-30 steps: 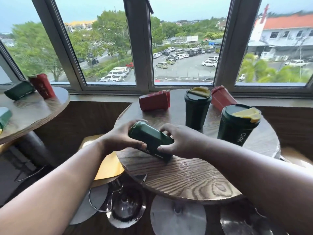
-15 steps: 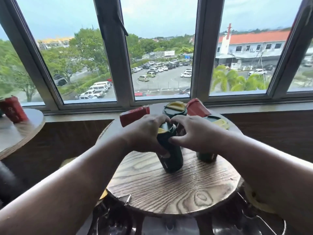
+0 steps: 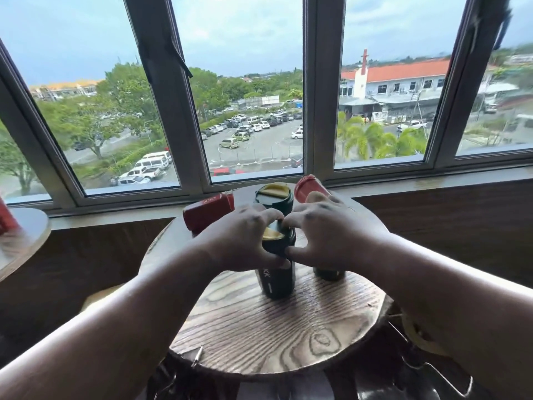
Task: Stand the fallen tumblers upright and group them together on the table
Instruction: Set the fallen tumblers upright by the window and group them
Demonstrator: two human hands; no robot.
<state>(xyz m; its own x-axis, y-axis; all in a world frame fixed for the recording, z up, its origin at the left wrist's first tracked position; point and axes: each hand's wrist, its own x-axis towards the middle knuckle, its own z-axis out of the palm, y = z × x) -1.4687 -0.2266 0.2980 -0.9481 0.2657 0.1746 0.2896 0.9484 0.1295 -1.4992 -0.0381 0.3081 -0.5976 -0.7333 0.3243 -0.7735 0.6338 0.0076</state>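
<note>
A dark green tumbler [image 3: 277,280] with a yellow flap lid stands upright in the middle of the round wooden table [image 3: 259,336]. My left hand [image 3: 245,241] grips its upper part from the left, and my right hand [image 3: 323,235] holds its top from the right with curled fingers. Behind them a second green tumbler [image 3: 274,197] stands upright. A third green tumbler [image 3: 328,273] stands behind my right hand, mostly hidden. One red tumbler [image 3: 207,210] lies on its side at the back left, another red tumbler [image 3: 307,186] lies tilted at the back right.
The table stands against a low wall under a wide window [image 3: 248,111]. A second wooden table [image 3: 20,243] with a red tumbler [image 3: 5,219] on it shows at the left edge. Chair seats and metal legs lie below the table.
The green tumbler went from lying in both hands near the front edge to standing upright at mid-table. Both hands stay on its top. The camera view tilted up.
</note>
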